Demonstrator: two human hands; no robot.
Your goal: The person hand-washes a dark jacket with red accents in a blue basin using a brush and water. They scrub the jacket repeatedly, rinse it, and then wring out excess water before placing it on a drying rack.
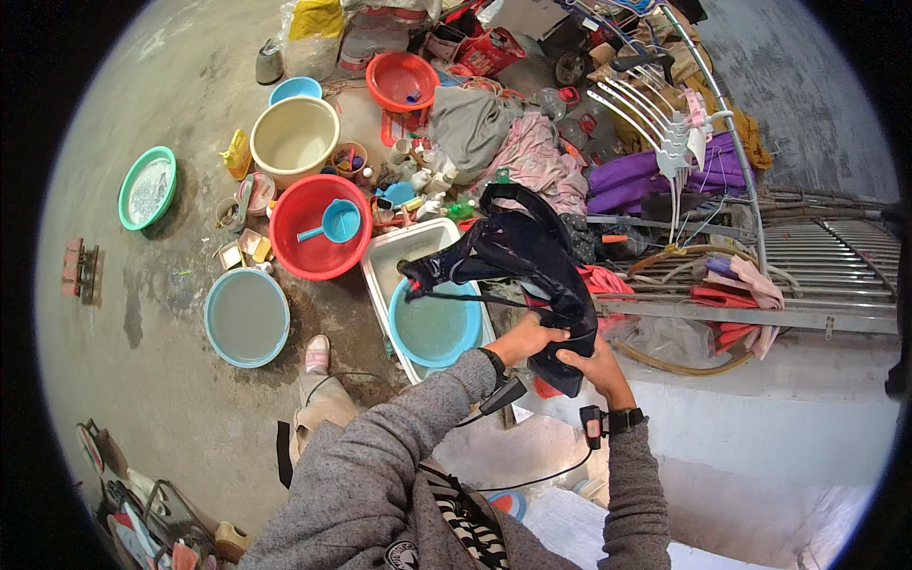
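Both of my hands are on a dark fabric item with straps (527,260), which looks like a bag. My left hand (529,340) grips its lower part, thumb on top. Close beside it, my right hand (597,367) holds the lower right edge, and its thumb points at the left one. The far end of the item hangs over a blue plastic basin (436,328) of cloudy water. That basin rests in a white rectangular tub (376,263).
Left of the tub are a red basin (285,228) with a blue dipper (340,222) and a water-filled basin (247,317). Farther off stand a cream basin (288,135) and a green basin (171,178). White hangers (673,146) hang on a metal rack (748,153) at right.
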